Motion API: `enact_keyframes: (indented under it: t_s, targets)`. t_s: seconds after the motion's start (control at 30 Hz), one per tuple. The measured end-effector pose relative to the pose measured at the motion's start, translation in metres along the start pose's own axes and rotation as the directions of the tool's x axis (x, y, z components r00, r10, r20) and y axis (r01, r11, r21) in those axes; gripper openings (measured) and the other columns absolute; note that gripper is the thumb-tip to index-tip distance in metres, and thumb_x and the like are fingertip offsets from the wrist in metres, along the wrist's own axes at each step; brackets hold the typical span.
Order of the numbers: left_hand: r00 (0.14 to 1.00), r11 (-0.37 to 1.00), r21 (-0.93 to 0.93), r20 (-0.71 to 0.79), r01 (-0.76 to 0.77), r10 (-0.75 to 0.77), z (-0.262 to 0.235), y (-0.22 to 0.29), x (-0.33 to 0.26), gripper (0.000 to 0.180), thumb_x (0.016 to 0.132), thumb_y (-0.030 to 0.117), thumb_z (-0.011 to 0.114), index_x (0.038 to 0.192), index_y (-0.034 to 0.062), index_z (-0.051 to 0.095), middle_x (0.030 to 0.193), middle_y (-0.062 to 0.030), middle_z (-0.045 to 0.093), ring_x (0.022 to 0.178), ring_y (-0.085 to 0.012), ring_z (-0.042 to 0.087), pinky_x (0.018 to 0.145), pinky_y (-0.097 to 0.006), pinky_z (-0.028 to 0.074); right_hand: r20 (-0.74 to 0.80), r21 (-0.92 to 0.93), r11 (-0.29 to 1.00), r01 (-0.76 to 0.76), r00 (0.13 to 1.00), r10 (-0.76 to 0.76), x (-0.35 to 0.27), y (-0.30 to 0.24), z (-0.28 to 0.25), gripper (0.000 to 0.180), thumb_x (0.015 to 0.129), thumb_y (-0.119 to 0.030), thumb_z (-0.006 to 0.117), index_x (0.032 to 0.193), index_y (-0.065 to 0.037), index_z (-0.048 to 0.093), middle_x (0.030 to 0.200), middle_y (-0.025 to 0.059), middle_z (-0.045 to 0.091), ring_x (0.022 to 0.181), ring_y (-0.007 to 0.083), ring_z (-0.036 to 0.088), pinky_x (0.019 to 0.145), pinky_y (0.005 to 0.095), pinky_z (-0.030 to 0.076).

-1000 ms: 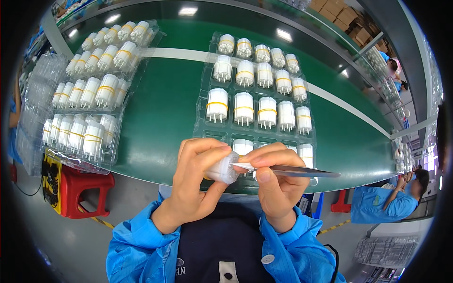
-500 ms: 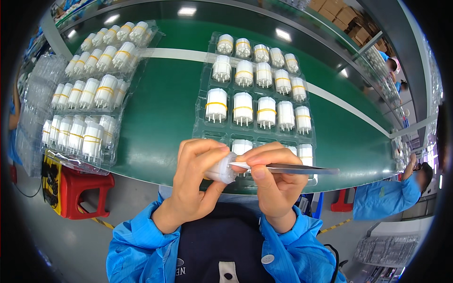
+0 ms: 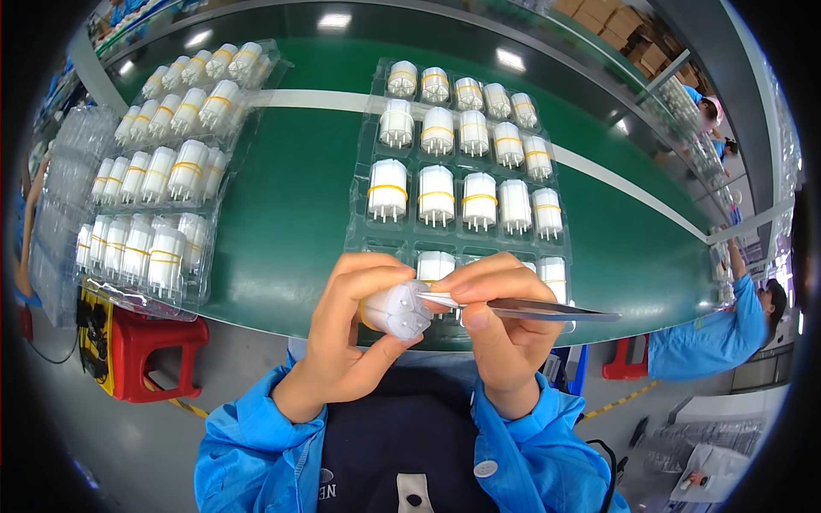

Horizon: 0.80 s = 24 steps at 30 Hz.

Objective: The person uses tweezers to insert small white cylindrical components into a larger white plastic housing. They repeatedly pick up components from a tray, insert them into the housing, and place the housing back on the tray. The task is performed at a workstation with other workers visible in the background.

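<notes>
Between the fingers and thumb of my left hand (image 3: pixel 346 329) sits a white cylindrical plug unit (image 3: pixel 395 309), its end face turned toward my right hand. A yellow band shows along its edge near my palm. My right hand (image 3: pixel 505 321) pinches metal tweezers (image 3: pixel 547 309), whose tips touch or nearly touch the rim of that end face. Just beyond my hands lies a clear plastic tray (image 3: pixel 402 232) holding rows of similar white units (image 3: pixel 436 195) with metal pins, most wrapped in yellow bands. My hands hide part of its nearest row.
Another filled clear tray (image 3: pixel 205 286) stands at the left, beside stacked empty trays (image 3: pixel 64 222). The green bench (image 3: pixel 282 197) carries a white stripe. A red stool (image 3: pixel 158 355) is below left. At the right, a person in blue (image 3: pixel 710 329) reaches toward the bench.
The plug unit has tilted in my left hand, so its end face shows more. The tweezers have shifted slightly. At the right, the other person's arm has risen.
</notes>
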<state>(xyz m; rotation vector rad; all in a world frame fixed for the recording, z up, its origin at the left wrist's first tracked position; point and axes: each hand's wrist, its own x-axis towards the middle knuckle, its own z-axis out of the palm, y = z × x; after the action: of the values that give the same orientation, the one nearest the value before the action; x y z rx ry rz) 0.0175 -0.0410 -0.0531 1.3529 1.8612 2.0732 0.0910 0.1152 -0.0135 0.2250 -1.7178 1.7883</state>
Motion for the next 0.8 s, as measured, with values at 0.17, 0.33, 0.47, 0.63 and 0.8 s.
enact_keyframes:
  t_s: [0.17, 0.33, 0.47, 0.63, 0.8]
  targets:
    - [1.0, 0.999, -0.051, 0.002, -0.006, 0.006, 0.0, -0.002, 0.0, 0.055, 0.079, 0.006, 0.074, 0.125, -0.0024, 0.046, 0.12, -0.0182, 0.048, 0.108, -0.0216, 0.052, 0.093, -0.031, 0.043, 0.029, -0.087, 0.996, -0.009, 1.0, 0.012, 0.001, -0.006, 0.0, 0.014, 0.083, 0.002, 0.068, 0.097, 0.004, 0.066, 0.092, 0.0172, 0.069, 0.085, 0.0229, 0.066, 0.073, 0.031, 0.053]
    - [1.0, 0.992, -0.124, -0.008, 0.015, -0.016, 0.001, 0.001, 0.001, 0.054, 0.077, 0.003, 0.073, 0.125, -0.0013, 0.048, 0.119, -0.0181, 0.05, 0.109, -0.0245, 0.053, 0.092, -0.033, 0.044, 0.066, -0.146, 0.989, 0.034, 0.998, -0.025, 0.004, -0.009, -0.002, 0.017, 0.08, 0.003, 0.07, 0.096, 0.004, 0.068, 0.093, 0.0166, 0.07, 0.086, 0.0247, 0.067, 0.074, 0.0318, 0.053]
    - [1.0, 0.991, -0.131, -0.001, 0.017, -0.017, 0.0, 0.003, 0.001, 0.053, 0.078, 0.002, 0.073, 0.125, -0.0008, 0.049, 0.12, -0.0178, 0.05, 0.109, -0.0255, 0.053, 0.092, -0.033, 0.044, 0.122, -0.223, 0.972, 0.073, 0.991, -0.047, 0.009, -0.012, -0.005, 0.017, 0.078, 0.003, 0.071, 0.095, 0.003, 0.069, 0.093, 0.0163, 0.07, 0.085, 0.025, 0.068, 0.073, 0.0318, 0.054]
    - [0.999, 0.985, -0.167, 0.002, 0.035, -0.035, 0.0, 0.003, 0.001, 0.053, 0.078, 0.002, 0.073, 0.125, -0.0011, 0.049, 0.12, -0.0176, 0.049, 0.108, -0.0252, 0.053, 0.092, -0.033, 0.044, 0.157, -0.235, 0.966, 0.109, 0.985, -0.074, 0.012, -0.01, -0.008, 0.016, 0.078, 0.004, 0.071, 0.094, 0.002, 0.069, 0.092, 0.0157, 0.07, 0.083, 0.0242, 0.069, 0.071, 0.031, 0.055]
    - [0.999, 0.984, -0.173, 0.011, 0.035, -0.034, 0.0, 0.003, 0.0, 0.053, 0.078, 0.003, 0.073, 0.126, -0.0017, 0.05, 0.12, -0.0177, 0.049, 0.108, -0.0251, 0.053, 0.091, -0.032, 0.044, 0.156, -0.212, 0.972, 0.104, 0.985, -0.071, 0.011, -0.009, -0.009, 0.018, 0.077, 0.004, 0.071, 0.094, 0.002, 0.069, 0.092, 0.0155, 0.071, 0.084, 0.0245, 0.069, 0.072, 0.031, 0.055]
